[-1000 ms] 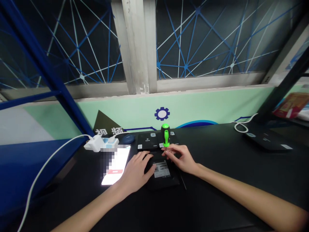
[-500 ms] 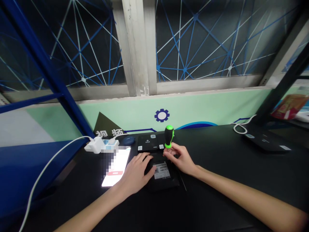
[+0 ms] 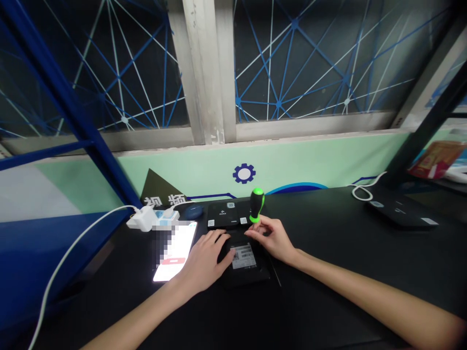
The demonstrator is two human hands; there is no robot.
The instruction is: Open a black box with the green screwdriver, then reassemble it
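A black flat device [image 3: 251, 276] with a white printed label [image 3: 243, 256] lies on the dark table between my hands. My left hand [image 3: 207, 255] rests on its left side, fingers spread, the thumb reaching the label's left edge. Over the device's far right part, my right hand [image 3: 274, 239] pinches a screwdriver [image 3: 257, 204] just below its green and black handle. The screwdriver stands nearly upright, leaning slightly right at the top. My fingers hide its shaft and tip. Along the device's right side lies a thin rod [image 3: 276, 272].
Two more black devices, a left one [image 3: 222, 214] and a right one [image 3: 245, 219], lie behind. Left are a lit phone [image 3: 177, 250], a blue mouse [image 3: 193, 211] and a white charger [image 3: 146, 218] with cable. Another black device [image 3: 399, 211] lies far right, near a white cable [image 3: 362, 193].
The screwdriver handle has turned a little and its top now leans slightly to the right. My right fingers have shifted slightly around it. My left hand stays in place.
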